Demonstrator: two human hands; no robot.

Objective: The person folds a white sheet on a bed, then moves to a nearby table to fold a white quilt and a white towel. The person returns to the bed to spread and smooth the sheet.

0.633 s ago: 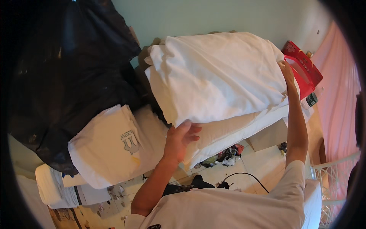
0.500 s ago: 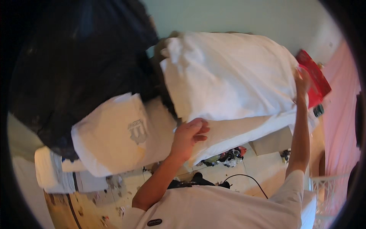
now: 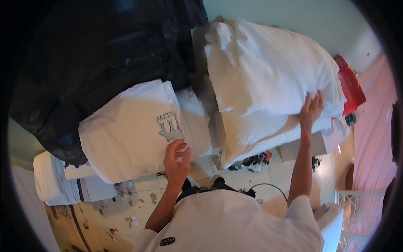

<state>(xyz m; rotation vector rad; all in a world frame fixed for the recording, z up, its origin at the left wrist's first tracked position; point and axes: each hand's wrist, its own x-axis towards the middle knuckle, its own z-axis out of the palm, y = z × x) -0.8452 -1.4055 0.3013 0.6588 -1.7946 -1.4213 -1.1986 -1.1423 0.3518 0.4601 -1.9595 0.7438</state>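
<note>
Presently, the right hand [image 3: 311, 110] lies, fingers [image 3: 309, 101] spread, on the front of the upper white bundle [image 3: 273, 67], stacked atop a lower white bundle [image 3: 252, 134]; the left hand [image 3: 176, 163], half-curled and empty, overlaps the printed white bundle [image 3: 130, 130], contact unclear.

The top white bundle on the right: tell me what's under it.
Under the top white bundle, the front of at least one lower white bundle shows, jutting out past its near edge. The rest, and anything between them, is covered.
</note>
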